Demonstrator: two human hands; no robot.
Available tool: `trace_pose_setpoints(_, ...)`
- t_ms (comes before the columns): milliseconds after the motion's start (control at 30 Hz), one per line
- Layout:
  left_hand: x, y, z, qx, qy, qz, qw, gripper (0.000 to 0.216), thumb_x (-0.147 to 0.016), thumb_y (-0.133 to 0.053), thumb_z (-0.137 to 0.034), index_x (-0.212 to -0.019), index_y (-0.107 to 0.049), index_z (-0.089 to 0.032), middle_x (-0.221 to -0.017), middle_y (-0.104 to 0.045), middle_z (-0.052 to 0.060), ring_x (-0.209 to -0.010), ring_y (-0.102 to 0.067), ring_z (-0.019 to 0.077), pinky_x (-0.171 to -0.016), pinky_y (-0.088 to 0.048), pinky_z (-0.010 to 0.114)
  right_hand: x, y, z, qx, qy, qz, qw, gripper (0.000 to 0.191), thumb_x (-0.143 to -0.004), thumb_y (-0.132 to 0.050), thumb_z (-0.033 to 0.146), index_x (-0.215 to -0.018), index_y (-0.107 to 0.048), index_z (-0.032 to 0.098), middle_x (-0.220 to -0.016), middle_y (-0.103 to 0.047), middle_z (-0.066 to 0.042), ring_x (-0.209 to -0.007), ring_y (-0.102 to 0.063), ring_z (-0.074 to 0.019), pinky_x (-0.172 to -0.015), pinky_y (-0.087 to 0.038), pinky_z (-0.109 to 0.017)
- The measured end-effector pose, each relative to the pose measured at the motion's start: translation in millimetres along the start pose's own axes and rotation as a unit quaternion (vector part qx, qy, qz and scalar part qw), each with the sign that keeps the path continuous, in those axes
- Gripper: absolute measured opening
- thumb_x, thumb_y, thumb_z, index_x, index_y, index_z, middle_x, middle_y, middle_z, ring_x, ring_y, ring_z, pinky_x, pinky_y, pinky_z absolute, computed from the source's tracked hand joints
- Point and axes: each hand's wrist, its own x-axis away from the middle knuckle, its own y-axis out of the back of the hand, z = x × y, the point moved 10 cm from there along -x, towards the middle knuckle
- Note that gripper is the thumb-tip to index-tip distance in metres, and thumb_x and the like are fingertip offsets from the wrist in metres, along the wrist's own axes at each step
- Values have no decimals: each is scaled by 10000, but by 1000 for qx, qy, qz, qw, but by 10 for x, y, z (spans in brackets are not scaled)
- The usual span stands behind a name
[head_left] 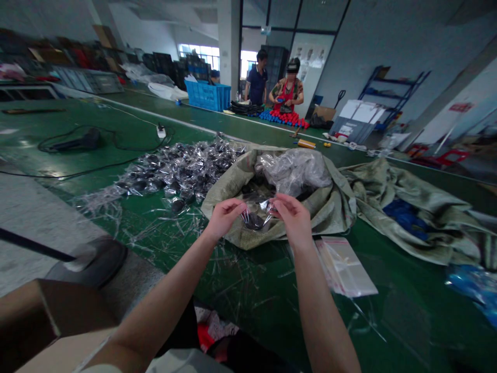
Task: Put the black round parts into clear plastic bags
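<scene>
A clear plastic bag (257, 207) with a dark rounded item (254, 221) inside is stretched between my hands. My left hand (226, 216) pinches its left upper corner, and my right hand (290, 213) pinches the right one. Just beyond and below them lies a woven sack (229, 189) with its mouth spread wide; crumpled clear plastic (297, 171) fills its back part. To the left a heap of bagged dark items (186, 168) covers the green table. By my right forearm rests a stack of flat clear bags (345, 264).
Thin plastic strips (155, 233) litter the table (240, 290) in front of me. A second woven sack (392, 191) lies at the right. Farther back are a blue crate (207, 95), a corded dark tool (83, 141) and two people (256, 83) behind red and blue pieces (285, 116).
</scene>
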Motion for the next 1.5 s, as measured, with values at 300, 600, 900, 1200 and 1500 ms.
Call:
trace_pose_setpoints(300, -43, 53, -62, -17, 17, -39, 999, 276, -799, -649, -433, -736, -678, -166, -693, -677, 18, -607, -601, 135, -615, -506, 261, -23, -82, -221, 53, -59, 52, 996, 278, -675, -760, 448, -775, -699, 196, -773, -741, -40, -763, -707, -212, -680, -606, -347)
trace_pose_setpoints(600, 54, -3, 59, -70, 90, 15, 993, 299, -762, -678, -451, -860, -677, -169, -648, -639, 2, -511, -523, 110, -475, -408, 223, -39, 32, -175, 48, -36, -3, 998, 252, -678, -763, 429, -772, -700, 204, -732, -726, -25, -724, -699, -212, -617, -605, -339)
trace_pose_setpoints(900, 269, -70, 290, -174, 134, 142, 965, 342, -796, -606, -489, -715, -619, -157, -571, -531, -23, -514, -444, 101, -477, -315, 220, -72, 191, -89, 29, -10, -47, 998, 277, -643, -788, 441, -754, -710, 199, -730, -719, -28, -702, -683, -200, -622, -607, -338)
trace_pose_setpoints(1200, 347, -47, 179, -353, -9, 167, 921, 591, -525, -463, -42, -1075, -653, -146, -1312, -578, 131, -1211, -514, 268, -1000, -409, 381, -62, 297, 44, 25, 10, -68, 997, 268, -651, -791, 429, -751, -715, 192, -709, -719, -19, -689, -683, -187, -608, -596, -312)
trace_pose_setpoints(1500, 42, 188, 131, -116, 82, -8, 990, 186, -656, -472, -175, -490, -554, -156, -432, -409, -29, -448, -376, 91, -454, -276, 221, -11, 142, 31, 11, -10, -27, 1000, 257, -649, -807, 410, -747, -719, 190, -700, -718, -18, -662, -679, -170, -564, -587, -279)
